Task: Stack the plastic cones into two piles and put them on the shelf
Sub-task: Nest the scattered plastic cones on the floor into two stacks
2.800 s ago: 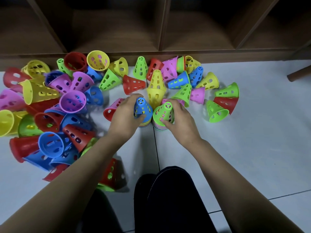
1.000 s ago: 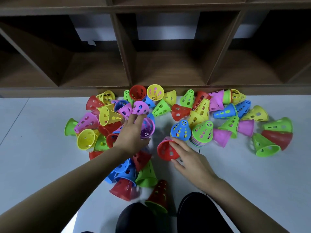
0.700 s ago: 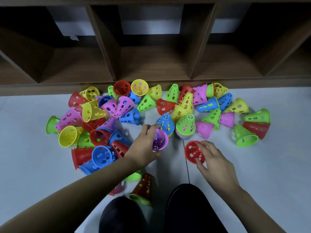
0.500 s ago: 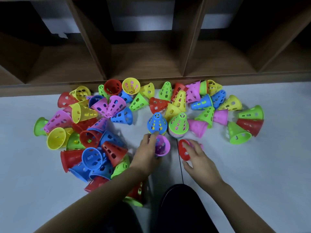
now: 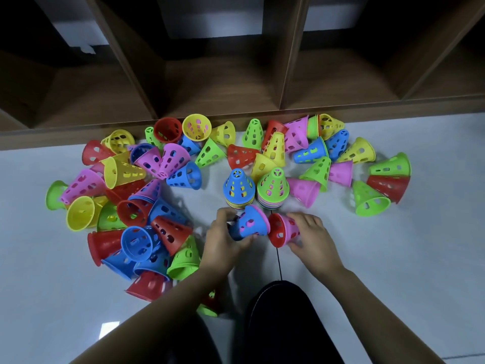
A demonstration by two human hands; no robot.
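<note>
Head view, mid-stacking. The left hand [image 5: 225,240] has its fingers curled round the narrow end of a blue cone [image 5: 249,223], which has a pink rim showing at its mouth. The right hand [image 5: 312,237] likewise grips a pink cone [image 5: 290,229] with a red rim at its mouth. Both cones lie on their sides, long axes roughly level, mouths turned inward toward each other and almost touching between the hands. Just beyond the left hand stands the blue-topped pile [image 5: 238,186], upright on the floor [image 5: 393,258]; just beyond the right hand, touching or nearly touching its neighbour, stands the green-topped pile [image 5: 273,185]. Each hand is therefore nearer its own pile. The coming move probably requires tipping each held cone mouth-down, so that its axis matches the upright pile ahead, before lowering it on. Many loose cones [image 5: 131,195] lie outward of the left hand, more outward of the right; the shelf [image 5: 225,85], farther beyond the piles, holds none.
</note>
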